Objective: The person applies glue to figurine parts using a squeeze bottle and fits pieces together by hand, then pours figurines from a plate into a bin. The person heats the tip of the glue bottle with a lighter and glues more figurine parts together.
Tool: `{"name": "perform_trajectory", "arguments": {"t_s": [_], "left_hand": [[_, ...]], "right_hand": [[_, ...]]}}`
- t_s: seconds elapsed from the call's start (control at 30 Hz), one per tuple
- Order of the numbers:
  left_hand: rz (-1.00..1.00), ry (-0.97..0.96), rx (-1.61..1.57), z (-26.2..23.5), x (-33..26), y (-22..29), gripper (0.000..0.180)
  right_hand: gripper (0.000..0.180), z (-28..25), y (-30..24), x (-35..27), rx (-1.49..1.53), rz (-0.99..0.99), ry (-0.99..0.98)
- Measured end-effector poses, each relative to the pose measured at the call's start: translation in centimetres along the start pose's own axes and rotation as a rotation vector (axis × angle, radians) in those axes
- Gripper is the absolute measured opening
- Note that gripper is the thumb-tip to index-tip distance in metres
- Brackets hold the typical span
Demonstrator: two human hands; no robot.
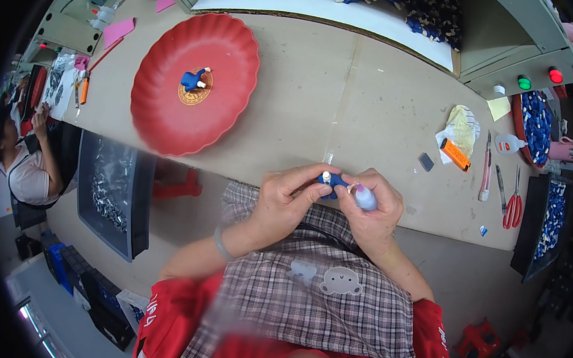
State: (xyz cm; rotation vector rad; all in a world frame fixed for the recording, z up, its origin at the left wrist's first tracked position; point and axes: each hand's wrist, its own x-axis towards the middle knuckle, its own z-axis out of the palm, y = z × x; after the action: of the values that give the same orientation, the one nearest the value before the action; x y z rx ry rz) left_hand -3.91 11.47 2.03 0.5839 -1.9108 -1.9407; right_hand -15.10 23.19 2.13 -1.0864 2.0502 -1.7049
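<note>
At the table's near edge, my left hand [283, 197] pinches a small blue figurine piece [331, 180] with a cream-white part on top, between thumb and fingers. My right hand [379, 216] is closed around a small pale squeeze bottle [365, 198] with a purplish tip. Its fingertips meet the right side of the figurine piece; whether they grip it too is hidden. To the left, a similar blue figurine piece [192, 81] with cream ends lies in a scalloped red dish [151, 118].
On the right lie an orange lighter [455, 154] on a yellowish cloth, a craft knife [486, 169], red-handled scissors [513, 209] and a white bottle [509, 143]. Bins of blue pieces flank the table [293, 99]. A grey crate [137, 214] stands lower left; another person [28, 165] sits beyond it.
</note>
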Motion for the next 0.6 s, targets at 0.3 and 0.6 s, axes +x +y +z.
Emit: {"name": "perform_trajectory", "arguments": {"t_s": [0.3,0.6], "left_hand": [[0.103,-0.022,0.108,0.0,0.3,0.0,0.024],[-0.216,-0.242,-0.539,-0.8,0.4,-0.7,0.043]], "right_hand": [[0.012,-0.3,0.5,-0.4,0.240,0.264,-0.020],[0.017,-1.9,1.3,0.9,0.476,0.443,-0.194]]}}
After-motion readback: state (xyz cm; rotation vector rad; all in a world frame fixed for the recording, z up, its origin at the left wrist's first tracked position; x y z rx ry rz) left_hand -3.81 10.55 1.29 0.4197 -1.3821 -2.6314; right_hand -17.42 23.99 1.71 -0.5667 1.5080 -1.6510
